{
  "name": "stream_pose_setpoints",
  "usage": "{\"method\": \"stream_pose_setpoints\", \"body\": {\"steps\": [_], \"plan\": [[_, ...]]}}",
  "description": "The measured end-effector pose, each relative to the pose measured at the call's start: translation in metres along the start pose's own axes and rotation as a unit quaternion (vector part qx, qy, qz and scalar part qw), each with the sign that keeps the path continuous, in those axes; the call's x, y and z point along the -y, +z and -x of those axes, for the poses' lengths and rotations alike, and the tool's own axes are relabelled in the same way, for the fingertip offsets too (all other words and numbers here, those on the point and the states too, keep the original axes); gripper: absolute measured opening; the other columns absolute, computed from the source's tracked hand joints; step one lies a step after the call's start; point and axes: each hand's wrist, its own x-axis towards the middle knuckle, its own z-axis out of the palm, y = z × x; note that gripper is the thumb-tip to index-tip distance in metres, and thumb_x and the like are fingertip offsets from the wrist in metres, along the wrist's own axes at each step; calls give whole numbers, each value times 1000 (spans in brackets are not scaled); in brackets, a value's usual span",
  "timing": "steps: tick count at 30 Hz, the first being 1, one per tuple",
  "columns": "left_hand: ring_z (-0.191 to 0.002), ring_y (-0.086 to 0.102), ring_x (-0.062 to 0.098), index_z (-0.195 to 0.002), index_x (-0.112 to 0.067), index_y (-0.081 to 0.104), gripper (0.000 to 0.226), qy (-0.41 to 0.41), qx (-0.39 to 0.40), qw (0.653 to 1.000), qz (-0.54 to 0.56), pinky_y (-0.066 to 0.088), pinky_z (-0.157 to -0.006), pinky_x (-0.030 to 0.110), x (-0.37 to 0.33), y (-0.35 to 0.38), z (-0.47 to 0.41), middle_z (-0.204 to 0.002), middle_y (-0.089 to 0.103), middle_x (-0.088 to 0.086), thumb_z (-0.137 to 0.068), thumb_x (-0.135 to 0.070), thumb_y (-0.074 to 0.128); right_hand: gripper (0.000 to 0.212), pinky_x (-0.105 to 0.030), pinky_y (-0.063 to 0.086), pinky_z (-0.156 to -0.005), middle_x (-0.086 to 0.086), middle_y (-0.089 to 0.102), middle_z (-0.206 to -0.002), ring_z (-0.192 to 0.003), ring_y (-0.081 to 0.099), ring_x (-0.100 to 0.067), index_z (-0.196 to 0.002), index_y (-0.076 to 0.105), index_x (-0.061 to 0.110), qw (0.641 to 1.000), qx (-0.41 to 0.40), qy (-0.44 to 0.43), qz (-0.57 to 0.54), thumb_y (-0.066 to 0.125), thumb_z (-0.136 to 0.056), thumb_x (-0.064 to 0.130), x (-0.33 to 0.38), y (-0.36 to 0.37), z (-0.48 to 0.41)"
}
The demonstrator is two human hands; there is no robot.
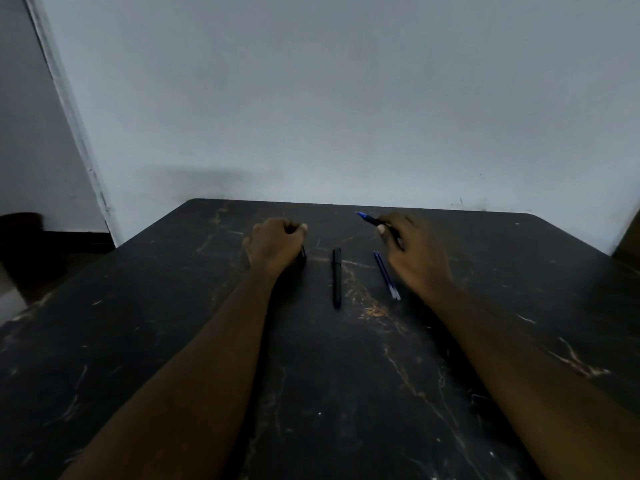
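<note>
My right hand (414,252) grips a dark pen with a blue tip (369,219), which points up and to the left above the table. My left hand (277,244) is curled into a fist on the table, with a small dark object (303,251) showing at its right edge; what it is stays unclear. Between my hands a black capped pen (337,277) lies lengthwise on the dark table (329,375). A thin blue pen refill (387,275) lies slanted just left of my right hand.
The worn black table has pale scratches and ends at a light grey wall (346,116). A door frame (65,109) stands at the left, and something brown (628,240) shows at the right edge.
</note>
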Motion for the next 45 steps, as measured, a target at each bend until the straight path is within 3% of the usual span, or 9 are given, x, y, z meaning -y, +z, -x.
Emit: {"method": "stream_pose_setpoints", "body": {"steps": [3,6,8,11,20,30,33,41,45], "plan": [[-105,63,16,-112,-25,71,32,18,27,985,169,45,-102,46,-18,5,5,-110,71,-4,-91,-47,60,27,-40,47,-70,-7,64,-96,-89,54,-23,-122,64,18,1000,-2,-11,-14,48,-101,27,-2,2,-2],[-98,65,3,-110,-22,72,28,45,73,943,322,50,-83,22,-37,12,16,-99,70,-13,-89,-40,68,26,-38,44,-69,-5,63,-92,-87,53,-23,-114,65,13,998,3,-20,-56,47,-102,27,-2,5,-3],[-93,66,-6,-108,-21,73,23,59,97,916,384,48,-71,7,-44,15,19,-96,71,-17,-88,-33,71,25,-35,40,-66,-2,60,-87,-83,51,-20,-104,64,11,997,5,-25,-78,46,-102,27,-1,8,-4],[-95,65,-8,-110,-15,73,23,76,119,892,430,47,-72,4,-46,18,21,-101,74,-12,-88,-23,72,26,-29,33,-62,4,53,-81,-77,46,-14,-96,61,12,995,2,-43,-94,43,-101,29,3,11,-4],[-71,62,-13,-113,-6,71,25,59,131,861,488,43,-58,4,-49,14,27,-95,74,-9,-92,-20,64,24,-20,36,-63,-1,58,-81,-73,51,-14,-101,66,8,991,34,-48,-119,47,-100,23,11,12,-5],[-65,58,-11,-98,-11,76,22,-1,83,847,525,42,-57,14,-59,20,31,-90,77,-8,-88,-29,70,17,-36,44,-57,-8,65,-74,-65,56,-22,-95,73,5,993,-49,-40,-99,61,-95,18,23,9,-6],[-62,59,-12,-93,-10,77,20,-22,67,835,546,44,-56,8,-61,23,31,-90,77,-5,-87,-28,71,15,-34,44,-58,-8,66,-73,-66,56,-21,-93,75,4,992,-70,-39,-94,67,-91,17,26,9,-6],[-66,61,-10,-110,-8,73,35,-40,80,841,533,46,-55,10,-61,16,35,-102,75,-3,-86,-33,72,15,-32,40,-63,-6,65,-77,-73,53,-17,-98,74,8,994,-52,-30,-90,65,-92,18,19,12,-3],[-73,66,-7,-123,-12,64,38,-33,98,827,552,48,-58,6,-59,13,32,-103,74,-4,-87,-14,72,18,-35,43,-63,-8,66,-80,-74,55,-21,-100,73,9,995,-46,-23,-86,61,-95,21,15,13,-3]]}}
